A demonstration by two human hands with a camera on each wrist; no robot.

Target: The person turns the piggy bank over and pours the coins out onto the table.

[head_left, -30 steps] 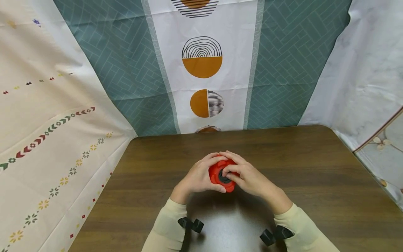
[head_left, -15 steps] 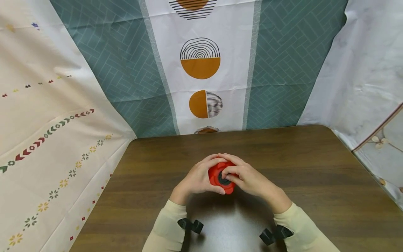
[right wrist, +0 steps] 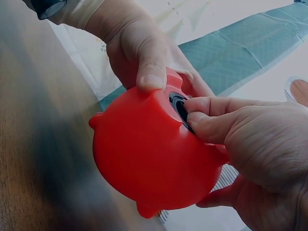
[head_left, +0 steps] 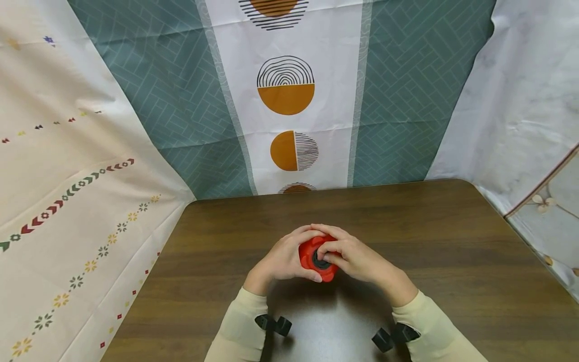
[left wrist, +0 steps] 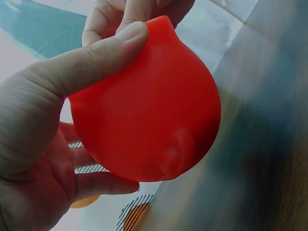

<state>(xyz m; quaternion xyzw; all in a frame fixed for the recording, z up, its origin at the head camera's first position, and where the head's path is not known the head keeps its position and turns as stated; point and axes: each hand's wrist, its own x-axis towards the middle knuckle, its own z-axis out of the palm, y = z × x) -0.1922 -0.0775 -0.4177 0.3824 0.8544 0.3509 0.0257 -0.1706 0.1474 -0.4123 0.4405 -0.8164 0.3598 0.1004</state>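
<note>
A red rubbery ball [head_left: 307, 255] with rounded knobs is held up over the table. My left hand [head_left: 282, 259] grips its side, thumb near a knob on one side and fingers spread round the other. A black round insert [right wrist: 179, 107] sits in the ball's opening, facing up toward the head camera. In the right wrist view, the thumb and index finger of my right hand [right wrist: 269, 139] pinch at this insert, fingertips inside its ring. The other right fingers reach round the ball's far side. In the left wrist view the smooth red underside [left wrist: 149, 110] fills the middle.
A brown wood-grain table [head_left: 429, 241] spreads beneath both hands. Behind it hangs a green and white patterned cloth [head_left: 289, 151], with pale cloths [head_left: 81, 226] at the left and right sides. Black camera mounts [head_left: 273, 324] sit on both wrists.
Both hands keep the same hold on the ball and its insert. The head view has shifted slightly, so the hands, the ball and the backdrop appear a little lower.
</note>
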